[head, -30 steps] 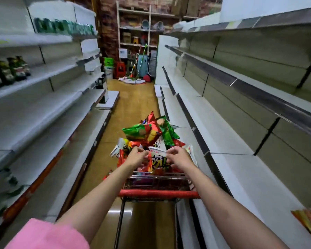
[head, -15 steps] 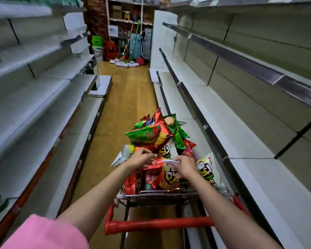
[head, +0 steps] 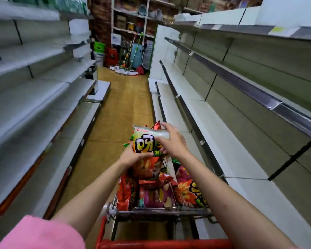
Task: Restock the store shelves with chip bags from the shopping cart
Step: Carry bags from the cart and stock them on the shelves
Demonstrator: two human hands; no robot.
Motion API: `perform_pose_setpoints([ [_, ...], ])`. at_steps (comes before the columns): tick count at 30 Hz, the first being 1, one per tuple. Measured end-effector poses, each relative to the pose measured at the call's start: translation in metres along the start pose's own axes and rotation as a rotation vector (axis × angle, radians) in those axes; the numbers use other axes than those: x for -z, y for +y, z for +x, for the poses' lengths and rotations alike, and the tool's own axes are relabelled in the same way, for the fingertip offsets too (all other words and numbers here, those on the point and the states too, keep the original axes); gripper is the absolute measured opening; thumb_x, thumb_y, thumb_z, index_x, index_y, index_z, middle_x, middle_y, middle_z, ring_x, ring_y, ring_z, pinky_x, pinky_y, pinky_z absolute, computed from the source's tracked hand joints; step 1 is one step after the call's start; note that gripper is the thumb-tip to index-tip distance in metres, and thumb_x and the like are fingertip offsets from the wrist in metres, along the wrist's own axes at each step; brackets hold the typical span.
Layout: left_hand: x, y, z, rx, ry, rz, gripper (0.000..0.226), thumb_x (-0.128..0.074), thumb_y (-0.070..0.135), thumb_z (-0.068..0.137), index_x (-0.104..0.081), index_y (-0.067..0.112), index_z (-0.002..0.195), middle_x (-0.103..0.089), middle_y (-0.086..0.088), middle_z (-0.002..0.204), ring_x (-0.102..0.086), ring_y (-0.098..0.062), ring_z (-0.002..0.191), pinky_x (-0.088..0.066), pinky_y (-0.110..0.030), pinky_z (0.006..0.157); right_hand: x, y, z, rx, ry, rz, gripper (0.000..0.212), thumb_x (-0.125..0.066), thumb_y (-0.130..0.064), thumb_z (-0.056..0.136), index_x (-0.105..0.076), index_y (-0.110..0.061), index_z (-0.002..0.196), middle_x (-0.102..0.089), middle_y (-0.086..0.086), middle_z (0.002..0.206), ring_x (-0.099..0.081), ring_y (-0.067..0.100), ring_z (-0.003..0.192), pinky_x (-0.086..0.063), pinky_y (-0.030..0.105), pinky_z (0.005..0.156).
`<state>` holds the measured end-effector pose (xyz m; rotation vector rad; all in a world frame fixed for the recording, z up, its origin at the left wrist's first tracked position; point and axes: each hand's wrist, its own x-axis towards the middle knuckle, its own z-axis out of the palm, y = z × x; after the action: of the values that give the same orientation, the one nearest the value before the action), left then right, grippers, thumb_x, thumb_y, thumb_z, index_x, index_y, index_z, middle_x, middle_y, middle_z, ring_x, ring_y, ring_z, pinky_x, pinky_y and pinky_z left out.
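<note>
- The shopping cart (head: 162,212), with its red handle (head: 165,243), stands on the tan floor (head: 122,108) and carries a heap of chip bags (head: 156,191).
- White shelves (head: 223,141) run along the right, more shelves (head: 25,105) along the left.
- Cleaning gear (head: 133,53) sits on the floor at the aisle's far end.

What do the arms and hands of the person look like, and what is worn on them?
Both forearms are bare. The left hand and right hand wear no gloves; no rings or watch are visible. A pink sleeve covers the left upper arm.
</note>
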<state>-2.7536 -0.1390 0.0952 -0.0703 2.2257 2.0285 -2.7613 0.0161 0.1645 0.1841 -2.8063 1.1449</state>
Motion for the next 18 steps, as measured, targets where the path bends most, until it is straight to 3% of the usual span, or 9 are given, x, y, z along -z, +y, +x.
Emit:
perform_pose_setpoints([
  [2,0.024,0.001,0.005,0.062,0.077,-0.114,0.029,-0.08,0.021,0.075,-0.065,0.02,0.099,-0.069,0.0,0.099,-0.065,-0.013,0.085,-0.051,-0.019,0.071,-0.007,0.0,0.014,0.004,0.065,0.014,0.052,-0.064,-0.027,0.087,-0.044,-0.032,0.135,-0.043,-0.002,0.128,-0.067,0.028,0.089,-0.057,0.044,0.079],
  [3,0.036,0.001,0.008,0.097,0.108,-0.14,0.03,-0.081,0.026,0.074,-0.067,0.018,0.099,-0.071,-0.003,0.102,-0.067,-0.016,0.086,-0.054,-0.025,0.078,-0.012,0.002,0.022,-0.013,0.062,0.016,0.051,-0.064,-0.026,0.087,-0.045,-0.031,0.134,-0.042,0.0,0.128,-0.065,0.03,0.094,-0.056,0.046,0.08],
  [6,0.07,0.0,0.016,0.155,0.204,-0.185,0.044,-0.084,0.038,0.065,-0.07,0.015,0.1,-0.072,-0.008,0.104,-0.069,-0.023,0.094,-0.052,-0.039,0.094,-0.026,0.013,0.045,-0.091,0.015,0.037,0.048,-0.065,-0.024,0.085,-0.049,-0.026,0.13,-0.042,0.007,0.127,-0.055,0.039,0.109,-0.057,0.049,0.078],
  [8,0.088,-0.002,0.023,0.175,0.248,-0.243,0.057,-0.087,0.045,0.056,-0.07,0.013,0.099,-0.074,-0.009,0.1,-0.07,-0.026,0.091,-0.052,-0.041,0.092,-0.034,0.022,0.06,-0.113,-0.02,0.027,0.046,-0.066,-0.023,0.086,-0.051,-0.021,0.13,-0.043,0.008,0.124,-0.051,0.038,0.113,-0.053,0.047,0.088],
  [10,0.1,-0.002,0.031,0.18,0.257,-0.273,0.068,-0.086,0.045,0.053,-0.068,0.011,0.109,-0.073,-0.011,0.1,-0.07,-0.029,0.091,-0.052,-0.043,0.092,-0.041,0.035,0.076,-0.134,-0.056,-0.029,0.042,-0.063,-0.018,0.089,-0.052,-0.015,0.129,-0.046,0.009,0.126,-0.05,0.032,0.117,-0.042,0.034,0.099],
  [14,0.108,-0.002,0.051,0.171,0.266,-0.306,0.067,-0.083,0.04,0.06,-0.062,0.009,0.116,-0.073,-0.013,0.099,-0.07,-0.029,0.088,-0.054,-0.039,0.086,-0.051,0.062,0.107,-0.191,-0.06,-0.08,0.036,-0.065,-0.011,0.086,-0.058,-0.01,0.121,-0.057,0.014,0.124,-0.052,0.028,0.115,-0.039,0.028,0.094],
  [18,0.094,-0.004,0.078,0.224,0.149,-0.3,0.053,-0.076,0.037,0.073,-0.06,0.008,0.114,-0.073,-0.01,0.09,-0.071,-0.023,0.072,-0.057,-0.029,0.064,-0.057,0.094,0.133,-0.247,-0.095,-0.142,0.04,-0.067,-0.01,0.084,-0.057,-0.005,0.123,-0.052,0.013,0.129,-0.05,0.027,0.118,-0.039,0.03,0.098],
])
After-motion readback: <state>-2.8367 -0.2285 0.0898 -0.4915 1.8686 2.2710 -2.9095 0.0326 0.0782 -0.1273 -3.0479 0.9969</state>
